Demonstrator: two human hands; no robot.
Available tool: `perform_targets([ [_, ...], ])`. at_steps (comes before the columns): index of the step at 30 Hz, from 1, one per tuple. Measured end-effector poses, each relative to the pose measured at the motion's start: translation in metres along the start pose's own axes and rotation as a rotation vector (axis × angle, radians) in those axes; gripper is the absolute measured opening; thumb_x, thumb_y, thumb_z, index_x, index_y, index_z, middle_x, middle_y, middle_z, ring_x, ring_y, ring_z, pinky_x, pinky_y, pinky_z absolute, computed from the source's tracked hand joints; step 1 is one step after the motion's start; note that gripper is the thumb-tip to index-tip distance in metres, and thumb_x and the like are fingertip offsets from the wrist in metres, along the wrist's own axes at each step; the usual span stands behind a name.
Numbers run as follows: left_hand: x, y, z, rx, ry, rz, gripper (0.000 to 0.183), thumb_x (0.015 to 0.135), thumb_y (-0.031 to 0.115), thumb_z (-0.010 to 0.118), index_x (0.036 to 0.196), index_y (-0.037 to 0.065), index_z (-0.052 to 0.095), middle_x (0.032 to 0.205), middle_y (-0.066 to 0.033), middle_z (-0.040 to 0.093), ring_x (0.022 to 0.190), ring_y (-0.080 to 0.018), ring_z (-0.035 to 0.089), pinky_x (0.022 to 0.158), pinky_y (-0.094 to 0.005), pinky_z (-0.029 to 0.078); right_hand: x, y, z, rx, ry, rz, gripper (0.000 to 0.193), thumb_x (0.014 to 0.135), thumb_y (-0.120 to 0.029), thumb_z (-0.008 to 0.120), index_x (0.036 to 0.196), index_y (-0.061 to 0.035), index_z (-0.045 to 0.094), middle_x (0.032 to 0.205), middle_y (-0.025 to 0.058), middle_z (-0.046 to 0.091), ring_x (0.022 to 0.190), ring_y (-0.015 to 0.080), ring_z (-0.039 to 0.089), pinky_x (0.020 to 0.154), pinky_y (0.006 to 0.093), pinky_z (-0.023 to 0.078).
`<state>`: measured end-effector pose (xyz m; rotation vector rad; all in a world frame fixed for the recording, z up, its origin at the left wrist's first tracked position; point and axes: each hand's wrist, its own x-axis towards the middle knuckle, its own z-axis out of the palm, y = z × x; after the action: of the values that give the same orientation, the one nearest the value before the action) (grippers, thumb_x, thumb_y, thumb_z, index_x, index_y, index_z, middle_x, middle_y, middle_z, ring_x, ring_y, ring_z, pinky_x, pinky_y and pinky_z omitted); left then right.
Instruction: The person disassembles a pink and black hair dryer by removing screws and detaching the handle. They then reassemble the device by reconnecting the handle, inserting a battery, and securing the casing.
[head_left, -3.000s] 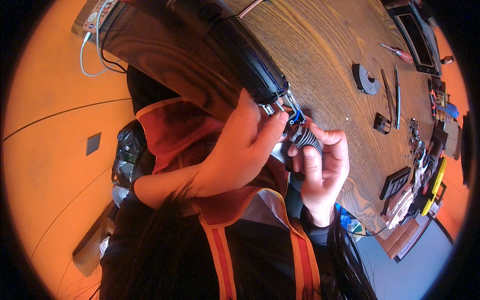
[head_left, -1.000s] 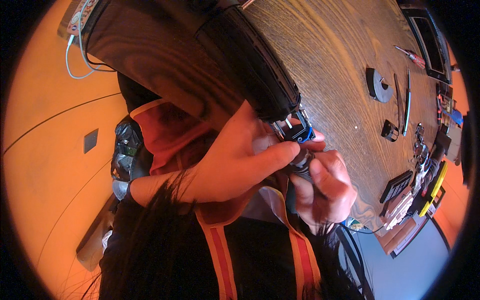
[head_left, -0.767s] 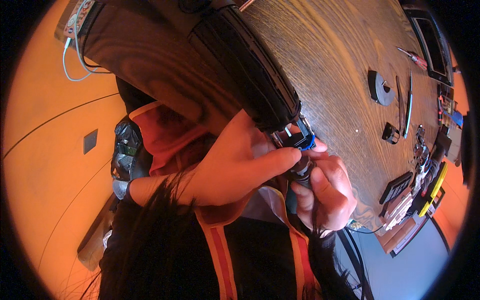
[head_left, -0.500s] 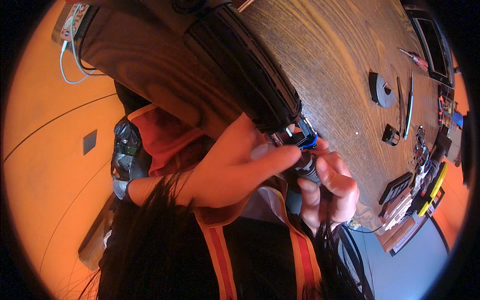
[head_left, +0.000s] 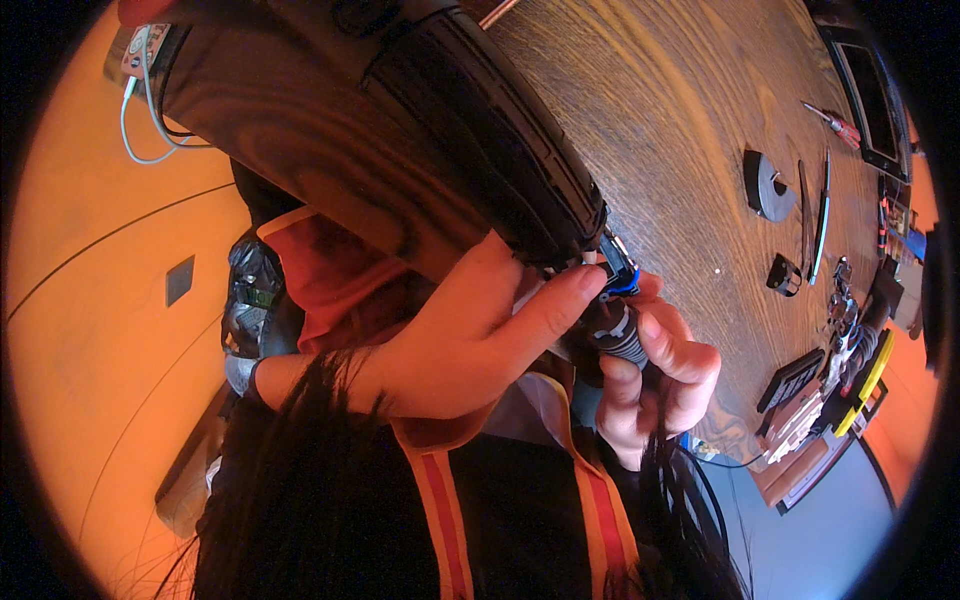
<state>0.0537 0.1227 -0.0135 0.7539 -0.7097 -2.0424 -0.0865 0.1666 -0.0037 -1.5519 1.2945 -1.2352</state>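
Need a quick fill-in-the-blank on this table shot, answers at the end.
1. The left hand is at the end of the black tube, while the ribbed sleeve is in the ____.
2. The metal frame beyond the tube's end has a bright ____ edge.
3. The screwdriver on the table has a ____ handle.

Missing words: right hand; blue; red.

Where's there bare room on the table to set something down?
Widest: bare wood between the black cylindrical tool and the grey roll. Smaller: between the right hand and the black rectangular piece. The right edge, around the long yellow piece, is crowded.
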Motion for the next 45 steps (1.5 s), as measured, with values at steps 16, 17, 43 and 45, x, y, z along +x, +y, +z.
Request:
perform_targets([
  [16,-0.001,0.002,0.002,0.389,0.043,0.15,0.016,0.09,0.008,0.046,0.102,-0.003,0.048,0.093,-0.011,0.06,0.087,-0.0145,0.056,0.076,-0.0279,0.044,0.0,0.004,0.0,-0.006,0.097,0.042,0.029,0.071,0.002,0.07,0.093,-0.0012,0.052,0.077,0.018,0.062,0.072,0.0248,0.063,0.065,0.0334,0.05],
  [17,0.0,0.001,0.002,0.367,0.041,0.159,0.016,0.09,0.008,0.046,0.102,-0.003,0.049,0.093,-0.0113,0.06,0.087,-0.015,0.057,0.076,-0.0281,0.044,0.0,0.002,-0.002,0.026,0.106,0.097,0.027,0.071,0.0,0.07,0.091,-0.0012,0.052,0.076,0.0176,0.063,0.071,0.0247,0.064,0.065,0.0329,0.05],
  [43,0.006,0.002,0.005,0.004,0.014,-0.129,0.027,0.09,0.016,0.046,0.095,-0.006,0.06,0.085,-0.0044,0.053,0.082,-0.0132,0.052,0.077,-0.0271,0.038,0.006,-0.015,0.008,-0.246,0.0,0.06,0.029,0.065,0.011,0.069,0.089,0.0029,0.056,0.077,0.0175,0.061,0.07,0.0259,0.063,0.062,0.0298,0.05],
  [45,0.007,0.002,0.01,0.0,0.087,-0.099,0.021,0.087,0.015,0.053,0.091,-0.004,0.059,0.08,-0.0052,0.058,0.076,-0.0117,0.055,0.068,-0.0252,0.042,0.008,-0.015,0.008,-0.266,-0.012,0.019,0.028,0.066,0.011,0.069,0.09,0.0035,0.057,0.077,0.0174,0.061,0.07,0.0261,0.063,0.063,0.03,0.05],
])
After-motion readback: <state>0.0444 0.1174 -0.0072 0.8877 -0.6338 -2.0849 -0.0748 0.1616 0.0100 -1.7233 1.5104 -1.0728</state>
